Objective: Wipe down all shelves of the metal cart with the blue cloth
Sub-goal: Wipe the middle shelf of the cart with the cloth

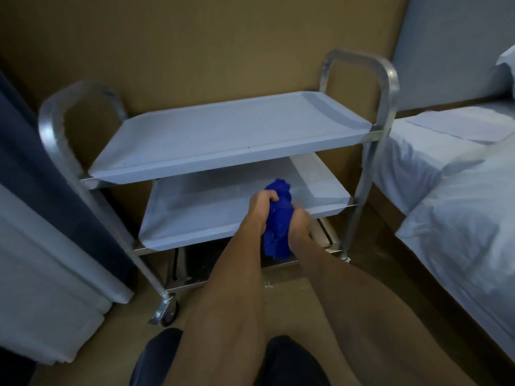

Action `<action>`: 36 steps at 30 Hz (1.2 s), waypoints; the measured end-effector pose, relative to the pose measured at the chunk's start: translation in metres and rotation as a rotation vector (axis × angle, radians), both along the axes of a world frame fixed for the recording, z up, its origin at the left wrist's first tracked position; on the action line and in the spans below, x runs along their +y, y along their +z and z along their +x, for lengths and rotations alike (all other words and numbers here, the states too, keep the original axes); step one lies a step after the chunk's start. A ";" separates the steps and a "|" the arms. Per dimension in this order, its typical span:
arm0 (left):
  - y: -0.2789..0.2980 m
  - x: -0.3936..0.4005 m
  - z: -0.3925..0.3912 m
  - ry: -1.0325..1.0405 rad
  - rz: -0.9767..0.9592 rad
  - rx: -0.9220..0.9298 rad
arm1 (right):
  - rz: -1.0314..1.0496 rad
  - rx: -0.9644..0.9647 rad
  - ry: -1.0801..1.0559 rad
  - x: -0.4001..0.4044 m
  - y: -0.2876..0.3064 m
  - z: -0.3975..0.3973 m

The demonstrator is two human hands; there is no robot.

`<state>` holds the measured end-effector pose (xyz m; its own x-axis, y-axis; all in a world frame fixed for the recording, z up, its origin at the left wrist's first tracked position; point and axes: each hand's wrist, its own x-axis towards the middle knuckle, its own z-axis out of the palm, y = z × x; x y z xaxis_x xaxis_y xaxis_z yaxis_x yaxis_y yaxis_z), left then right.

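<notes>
The metal cart [388, 79] stands against a brown wall, with a top shelf [223, 135], a middle shelf [195, 215] and a dark bottom shelf [195, 274] partly hidden below. A bunched blue cloth [278, 224] hangs over the front edge of the middle shelf, right of centre. My left hand [257, 210] grips the cloth's left side with curled fingers. My right hand [302, 224] grips its right side. Both forearms reach forward from the bottom of the view.
A bed with white bedding [459, 204] stands close on the right of the cart. A dark curtain [41, 162] and pale fabric [41, 274] hang on the left. The cart's front left caster [167, 310] rests on the brown floor. My knees show at the bottom.
</notes>
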<state>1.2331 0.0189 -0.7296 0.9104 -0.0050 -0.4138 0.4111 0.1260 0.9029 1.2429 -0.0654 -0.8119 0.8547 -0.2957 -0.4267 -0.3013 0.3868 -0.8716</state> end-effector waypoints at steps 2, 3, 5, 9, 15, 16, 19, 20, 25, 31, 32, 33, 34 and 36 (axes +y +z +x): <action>0.009 -0.031 0.016 -0.044 -0.095 -0.018 | -0.204 -0.086 -0.137 -0.030 0.028 0.012; 0.011 -0.045 0.025 -0.076 -0.108 -0.020 | -0.353 -0.127 -0.173 -0.046 0.039 0.017; 0.004 -0.070 0.046 -0.130 0.015 -0.009 | -0.669 -0.095 -0.176 -0.080 0.044 0.035; -0.040 -0.087 0.063 -0.182 0.794 -0.079 | -1.145 0.254 0.310 -0.122 0.012 0.069; -0.088 0.001 0.042 0.012 1.222 -0.188 | -1.556 0.255 0.465 -0.117 -0.029 0.081; -0.094 0.022 0.035 0.039 1.273 -0.164 | -1.570 0.278 0.460 -0.117 -0.030 0.086; -0.110 0.070 0.026 0.113 1.338 -0.095 | -1.579 0.330 0.433 -0.104 -0.032 0.096; -0.114 0.079 0.028 0.117 1.329 -0.099 | -1.586 0.325 0.397 -0.094 -0.035 0.096; -0.116 0.092 0.039 0.032 1.295 -0.106 | -1.653 0.041 0.484 -0.007 -0.043 0.071; -0.116 0.094 0.022 0.038 1.316 -0.130 | -1.667 -0.184 0.696 0.062 -0.046 0.048; -0.114 0.097 0.016 0.089 1.382 -0.138 | -1.653 -0.167 0.686 0.059 -0.044 0.049; -0.110 0.103 0.012 0.170 1.429 -0.142 | -1.641 -0.146 0.635 0.054 -0.044 0.052; -0.105 0.110 0.009 0.276 1.444 -0.139 | -1.630 -0.115 0.562 0.050 -0.044 0.056; -0.096 0.137 0.008 0.542 1.427 -0.049 | -1.584 -0.024 0.477 0.043 -0.044 0.064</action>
<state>1.2414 0.1559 -0.8255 0.6839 0.6870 0.2455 0.5699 -0.7132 0.4081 1.3066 -0.0223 -0.8554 0.9918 -0.1218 0.0376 -0.1058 -0.9509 -0.2908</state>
